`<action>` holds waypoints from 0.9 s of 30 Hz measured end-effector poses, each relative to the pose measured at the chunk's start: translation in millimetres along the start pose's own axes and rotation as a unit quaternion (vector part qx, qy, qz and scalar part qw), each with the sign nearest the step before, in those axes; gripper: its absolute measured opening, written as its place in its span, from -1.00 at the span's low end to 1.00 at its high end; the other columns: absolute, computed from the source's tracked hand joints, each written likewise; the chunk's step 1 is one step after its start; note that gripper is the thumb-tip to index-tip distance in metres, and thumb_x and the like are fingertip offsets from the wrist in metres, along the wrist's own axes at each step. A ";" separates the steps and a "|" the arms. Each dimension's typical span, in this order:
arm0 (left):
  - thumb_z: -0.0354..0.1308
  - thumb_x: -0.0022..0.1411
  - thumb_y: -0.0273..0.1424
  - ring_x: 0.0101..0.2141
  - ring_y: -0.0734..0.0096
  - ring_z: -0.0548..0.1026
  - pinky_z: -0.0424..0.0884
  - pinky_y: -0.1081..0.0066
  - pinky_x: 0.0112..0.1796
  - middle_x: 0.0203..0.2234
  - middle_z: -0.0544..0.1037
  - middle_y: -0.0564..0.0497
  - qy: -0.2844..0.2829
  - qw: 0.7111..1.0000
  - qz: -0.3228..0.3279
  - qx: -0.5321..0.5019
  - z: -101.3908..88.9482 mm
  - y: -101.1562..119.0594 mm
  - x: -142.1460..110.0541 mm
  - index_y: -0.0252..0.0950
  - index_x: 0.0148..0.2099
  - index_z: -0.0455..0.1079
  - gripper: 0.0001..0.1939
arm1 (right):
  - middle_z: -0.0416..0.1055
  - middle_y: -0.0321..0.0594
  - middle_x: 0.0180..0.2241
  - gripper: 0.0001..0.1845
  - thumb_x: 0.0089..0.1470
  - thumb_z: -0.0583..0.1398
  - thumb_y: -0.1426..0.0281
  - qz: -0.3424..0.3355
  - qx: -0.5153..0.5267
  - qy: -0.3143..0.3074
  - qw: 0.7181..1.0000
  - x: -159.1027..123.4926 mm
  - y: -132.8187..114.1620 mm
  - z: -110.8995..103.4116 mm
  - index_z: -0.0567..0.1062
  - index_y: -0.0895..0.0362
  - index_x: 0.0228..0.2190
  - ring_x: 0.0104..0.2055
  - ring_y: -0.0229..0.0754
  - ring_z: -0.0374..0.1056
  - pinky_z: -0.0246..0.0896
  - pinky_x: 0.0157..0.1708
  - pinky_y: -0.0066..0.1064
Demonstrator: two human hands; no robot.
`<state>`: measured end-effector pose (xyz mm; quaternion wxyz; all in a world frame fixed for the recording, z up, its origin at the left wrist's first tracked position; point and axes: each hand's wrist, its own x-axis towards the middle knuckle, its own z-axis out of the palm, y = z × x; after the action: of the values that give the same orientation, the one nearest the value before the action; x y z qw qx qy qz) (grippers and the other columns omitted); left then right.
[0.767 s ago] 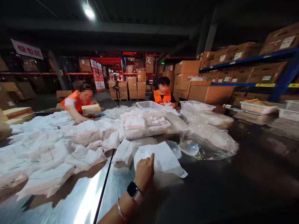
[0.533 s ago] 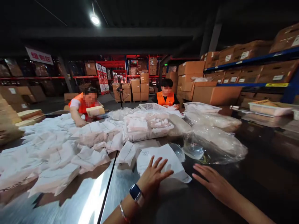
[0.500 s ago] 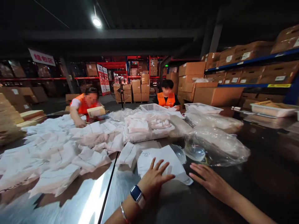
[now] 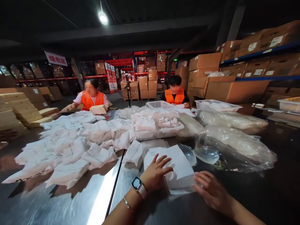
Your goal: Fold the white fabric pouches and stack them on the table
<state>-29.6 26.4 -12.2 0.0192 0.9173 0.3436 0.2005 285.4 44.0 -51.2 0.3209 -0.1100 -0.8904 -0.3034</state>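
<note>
"Sheet [image 4: 181, 159]: state its location and axis."

"On the table [image 4: 93, 197], between the two hands. Its long axis appears to run from upper left to lower right."

"Grip condition?"

"Left hand [image 4: 155, 173]: back upward, fingers spread wide over the near-left edge, nothing visibly held; contact is unconfirmed. Right hand [image 4: 211, 191]: fingers bent at the lower right corner. Whether they pinch it cannot be told."

"Governing relation?"

"Judged: that corner, immediately left of the right hand, which is nearer to it than the left."

"Limits of view?"

"The near-left edge is covered. A translucent layer [image 4: 180, 185] shows below; its attachment is indeterminate. The handwritten mark [image 4: 153, 153] is too small to read. Both forearms [image 4: 122, 212] are cut off by the frame."
</note>
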 end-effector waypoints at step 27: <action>0.00 0.35 -0.43 0.20 0.14 0.26 -0.16 0.01 0.31 0.01 0.52 -0.11 0.077 0.928 0.143 0.335 28.8 24.8 -1.7 -0.38 -0.10 0.51 -0.74 | 0.37 -0.09 0.12 -0.66 0.24 0.08 0.50 -0.159 -0.016 -0.026 0.987 24.4 42.0 9.4 0.46 0.16 0.01 0.27 -0.08 0.13 0.04 0.24 -0.13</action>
<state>-4.3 9.4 -35.0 -0.3443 0.8914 0.2567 0.1447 278.2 83.0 -21.6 0.2431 0.0202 -0.8996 -0.3621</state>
